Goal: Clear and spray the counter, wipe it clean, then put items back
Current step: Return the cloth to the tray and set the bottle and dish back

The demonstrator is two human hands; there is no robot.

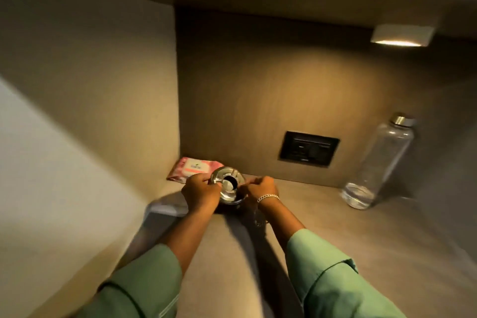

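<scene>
Head view — each hand (202, 192) (259, 187) grips a shiny lidded pot (227, 186); wipes pack (195, 169) behind.

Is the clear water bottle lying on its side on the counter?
No. The clear bottle stands upright on the counter at the right, capped, well away from both hands, which are on the shiny steel container.
</scene>
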